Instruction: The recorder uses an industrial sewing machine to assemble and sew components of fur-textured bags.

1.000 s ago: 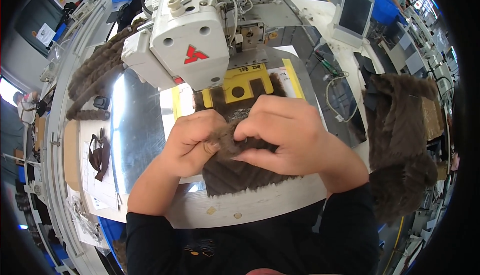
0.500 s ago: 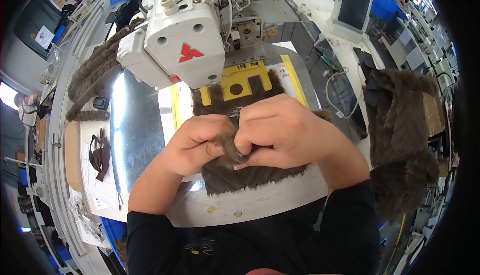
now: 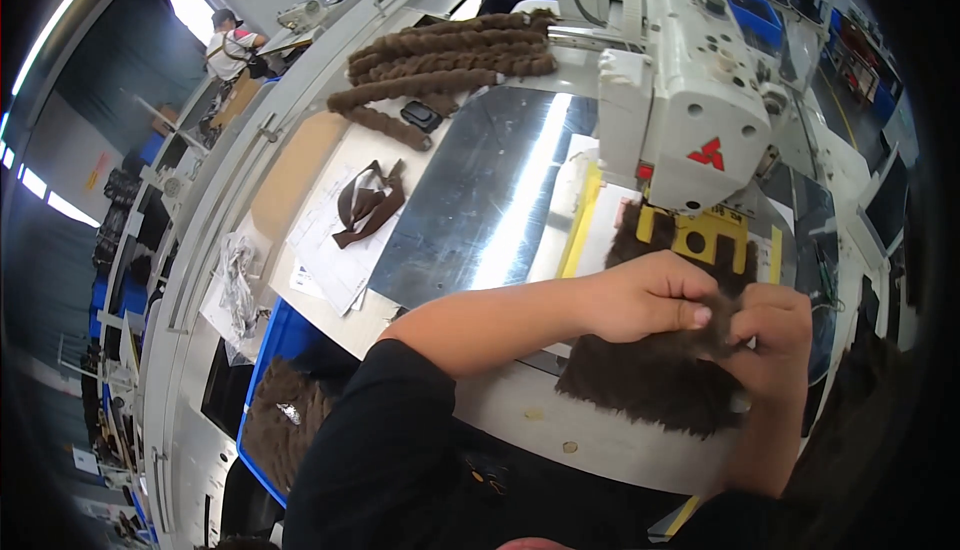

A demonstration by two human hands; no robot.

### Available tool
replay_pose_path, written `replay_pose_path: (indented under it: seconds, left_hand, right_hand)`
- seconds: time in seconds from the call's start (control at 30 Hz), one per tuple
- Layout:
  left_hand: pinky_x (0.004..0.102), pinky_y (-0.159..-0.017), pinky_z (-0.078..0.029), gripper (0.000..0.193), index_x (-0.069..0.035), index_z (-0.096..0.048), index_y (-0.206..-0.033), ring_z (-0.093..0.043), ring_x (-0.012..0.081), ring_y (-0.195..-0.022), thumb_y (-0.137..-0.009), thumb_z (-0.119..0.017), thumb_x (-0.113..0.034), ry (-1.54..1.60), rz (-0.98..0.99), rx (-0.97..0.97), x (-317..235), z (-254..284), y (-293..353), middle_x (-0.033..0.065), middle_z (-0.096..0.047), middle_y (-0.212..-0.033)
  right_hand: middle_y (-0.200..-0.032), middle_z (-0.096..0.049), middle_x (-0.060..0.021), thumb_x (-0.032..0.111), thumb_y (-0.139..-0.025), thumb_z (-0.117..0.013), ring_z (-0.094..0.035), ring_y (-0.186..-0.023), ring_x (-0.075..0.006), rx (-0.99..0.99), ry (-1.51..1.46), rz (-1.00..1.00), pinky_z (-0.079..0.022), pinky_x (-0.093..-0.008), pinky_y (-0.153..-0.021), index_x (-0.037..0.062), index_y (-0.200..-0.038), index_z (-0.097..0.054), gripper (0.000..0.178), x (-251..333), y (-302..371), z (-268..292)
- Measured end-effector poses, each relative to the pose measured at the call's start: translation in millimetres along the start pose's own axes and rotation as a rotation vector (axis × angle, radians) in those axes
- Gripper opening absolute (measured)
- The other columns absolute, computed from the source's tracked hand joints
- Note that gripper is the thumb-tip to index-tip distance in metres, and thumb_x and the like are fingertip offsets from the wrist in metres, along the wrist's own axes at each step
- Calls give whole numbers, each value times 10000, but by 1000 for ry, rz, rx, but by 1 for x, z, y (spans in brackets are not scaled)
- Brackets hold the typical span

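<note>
My left hand (image 3: 648, 297) is closed in a pinch on a tuft of a dark brown fur piece (image 3: 645, 380). Close beside it, my right hand (image 3: 775, 335) also has its fingers curled, gripping the fur's bunched part between the two hands. The lower part of the piece hangs over the pale table edge below my hands. Beyond them, a yellow cut-out template (image 3: 695, 240) lies on the fur's far end, under the head of a white industrial sewing machine (image 3: 700, 110). My fingers partly hide the gripped fur.
Left of the machine lies a shiny metal plate (image 3: 480, 180). Brown fur strips (image 3: 440, 60), a dark buckle (image 3: 420, 116) and a brown ribbon (image 3: 372, 208) on paper sit farther left. A blue bin (image 3: 262, 375) holds more fur. Another person (image 3: 230, 50) works far off.
The view has swung left, so the machine and my hands now appear farther right and the blue bin shows. Both hands stay close together on the fur.
</note>
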State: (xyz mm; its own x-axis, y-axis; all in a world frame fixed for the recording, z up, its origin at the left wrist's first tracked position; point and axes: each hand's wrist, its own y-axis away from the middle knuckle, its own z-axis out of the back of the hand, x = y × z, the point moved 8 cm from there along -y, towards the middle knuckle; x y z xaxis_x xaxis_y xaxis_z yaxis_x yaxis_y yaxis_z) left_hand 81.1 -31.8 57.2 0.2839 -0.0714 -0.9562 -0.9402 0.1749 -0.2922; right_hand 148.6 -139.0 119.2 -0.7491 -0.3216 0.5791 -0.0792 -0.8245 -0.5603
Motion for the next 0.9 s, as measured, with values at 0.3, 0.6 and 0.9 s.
replay_pose_path:
  seconds: [0.3, 0.6, 0.9]
  left_hand:
    - [320, -727, -479, 168, 33, -637, -999, -545, 130, -766, -1012, -588, -127, -72, -45, -155, -1, 8, 0, 73, -625, -806]
    - [303, -719, -481, 201, 26, -650, -1031, -544, 116, -754, -1041, -559, -154, 17, 31, -150, 4, 11, 0, 51, -635, -797]
    - [286, -689, -464, 231, 17, -653, -1010, -524, 85, -759, -1016, -640, -214, -36, 48, -120, 3, 10, 0, 14, -617, -798]
  right_hand:
    - [-642, -544, -44, 47, -537, -864, -532, -547, -184, -101, 62, -119, -376, -298, -515, 52, -733, -639, 299, -3, -3, 9]
    - [-647, -555, -55, 37, -552, -862, -541, -553, -192, -95, 42, -117, -385, -305, -521, 46, -745, -650, 286, -2, -6, 8]
    - [-659, -573, -62, 27, -593, -851, -559, -571, -202, -71, 13, -125, -395, -311, -527, 38, -775, -669, 258, -2, -5, 10]
